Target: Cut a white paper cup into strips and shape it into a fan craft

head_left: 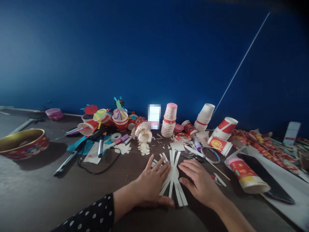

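Note:
On the dark table in front of me lies a flat white paper cutout (174,174), with narrow strips spreading out from a round middle. My left hand (153,180) rests palm down over the strips on its left side, fingers stretched out, hiding part of them. Just right of the cutout, my right hand (199,183) is held with its fingers extended and nothing in them. Its fingertips are close to the cutout's edge; whether they touch it I cannot tell. A small white paper figure (144,141) stands beyond the left hand.
Behind are stacked paper cups (168,124), decorated cups (120,119) and paper scraps. At left lie a black pen (100,146), a utility knife (70,159) and a red-gold bowl (26,146). At right, a red cup (248,177) lies beside a dark phone-like slab (272,183). A blue wall (145,54) closes the back.

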Demonstrator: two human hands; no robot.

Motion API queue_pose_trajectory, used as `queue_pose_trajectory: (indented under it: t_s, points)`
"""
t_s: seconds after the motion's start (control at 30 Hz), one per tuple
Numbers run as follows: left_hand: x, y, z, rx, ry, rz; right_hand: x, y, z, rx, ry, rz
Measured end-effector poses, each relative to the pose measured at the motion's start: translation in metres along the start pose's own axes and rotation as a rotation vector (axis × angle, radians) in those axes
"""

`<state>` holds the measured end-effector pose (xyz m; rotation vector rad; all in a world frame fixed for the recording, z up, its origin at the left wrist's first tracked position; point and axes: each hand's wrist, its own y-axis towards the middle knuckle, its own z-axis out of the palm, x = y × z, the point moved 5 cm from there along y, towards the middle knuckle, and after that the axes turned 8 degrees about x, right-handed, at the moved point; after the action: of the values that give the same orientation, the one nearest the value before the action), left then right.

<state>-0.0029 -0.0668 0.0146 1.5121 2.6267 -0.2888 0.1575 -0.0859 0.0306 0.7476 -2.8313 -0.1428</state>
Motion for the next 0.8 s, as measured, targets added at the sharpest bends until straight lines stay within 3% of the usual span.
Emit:
queue_pose_trajectory:
  t_s: [0.3,0.8]
  points:
    - [-0.005,-0.001,-0.005,-0.016,-0.027,0.098,0.010,0.001,0.001,0.077,-0.046,-0.020]
    - [-0.007,0.000,-0.002,0.047,-0.089,0.072,0.019,0.002,0.012,0.087,-0.114,0.023]
